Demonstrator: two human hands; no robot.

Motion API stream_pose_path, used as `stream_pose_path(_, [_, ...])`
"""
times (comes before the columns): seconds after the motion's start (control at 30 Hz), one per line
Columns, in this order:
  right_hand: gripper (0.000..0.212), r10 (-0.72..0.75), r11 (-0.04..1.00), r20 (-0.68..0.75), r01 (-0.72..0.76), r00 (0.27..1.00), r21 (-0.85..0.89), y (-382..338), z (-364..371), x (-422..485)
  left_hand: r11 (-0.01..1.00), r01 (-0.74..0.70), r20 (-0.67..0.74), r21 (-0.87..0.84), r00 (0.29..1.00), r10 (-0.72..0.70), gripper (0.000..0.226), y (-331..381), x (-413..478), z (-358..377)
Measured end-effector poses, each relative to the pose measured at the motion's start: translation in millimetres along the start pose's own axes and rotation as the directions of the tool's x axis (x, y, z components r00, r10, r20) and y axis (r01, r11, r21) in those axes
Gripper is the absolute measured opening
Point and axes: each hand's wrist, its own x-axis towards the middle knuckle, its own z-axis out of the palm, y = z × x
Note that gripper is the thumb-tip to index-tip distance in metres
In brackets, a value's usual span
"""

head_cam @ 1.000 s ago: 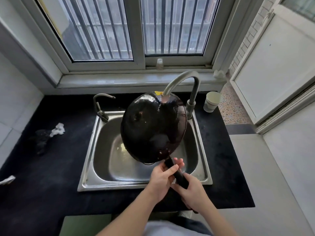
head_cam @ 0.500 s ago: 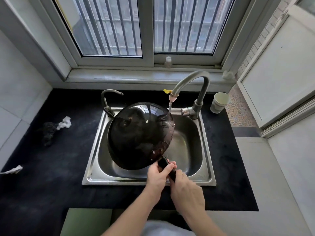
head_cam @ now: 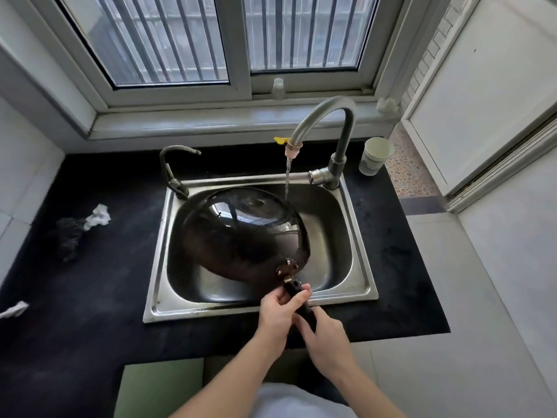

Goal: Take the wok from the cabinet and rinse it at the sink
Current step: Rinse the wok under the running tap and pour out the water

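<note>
wok [head_cam: 241,233]: inside the sink [head_cam: 156,267], underside up and tilted. Far rim sits at 1 o'clock under the water stream [head_cam: 287,176], so I judge the runoff drains into the basin.
left hand [head_cam: 278,312]: clamped on the handle [head_cam: 297,292] near the rivet plate; steers the tilt.
right hand [head_cam: 327,336]: wrapped round the handle's tail; takes the weight.
faucet [head_cam: 325,116]: running, at 1 o'clock of the basin.
cup [head_cam: 375,155]: on the surface [head_cam: 90,297], 2 o'clock.
writing: none legible.
</note>
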Motion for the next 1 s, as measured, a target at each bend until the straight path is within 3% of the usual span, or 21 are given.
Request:
stream_pose_path(0.1, [0.026,0.018,0.998,-0.012,-0.017,1.000,0.067,7,0,-3,0.991,0.081,0.110,-0.105,0.992,-0.070,0.021,-4,0,3])
stream_pose_path(0.33, [0.019,0.059,0.978,0.001,-0.058,0.998,0.201,20,-7,-7,0.981,0.009,0.112,0.191,0.993,-0.031,0.012,-12,5,15])
stream_pose_path(0.57, [0.018,0.084,0.940,0.083,-0.107,0.993,0.325,24,-20,-5,0.937,0.036,0.045,0.346,0.997,-0.055,0.022,-14,8,29])
stream_pose_path(0.67, [0.005,0.034,0.921,0.157,-0.092,0.987,0.379,24,-29,-2,0.966,0.086,0.045,0.245,0.994,-0.100,0.023,-12,8,33])
stream_pose_path(0.8, [0.020,-0.042,0.844,0.258,-0.104,0.965,0.526,21,-40,1,0.967,0.225,0.209,-0.117,0.958,-0.197,0.032,-8,6,30])
stream_pose_path(0.9, [0.021,-0.055,0.816,0.408,-0.195,0.911,0.545,20,-52,0,0.961,0.230,0.256,-0.152,0.949,-0.186,0.032,-5,5,27])
stream_pose_path(1.0, [0.020,-0.061,0.840,0.433,-0.188,0.899,0.510,11,-58,2,0.979,0.167,0.176,-0.115,0.974,-0.146,0.028,-4,4,26])
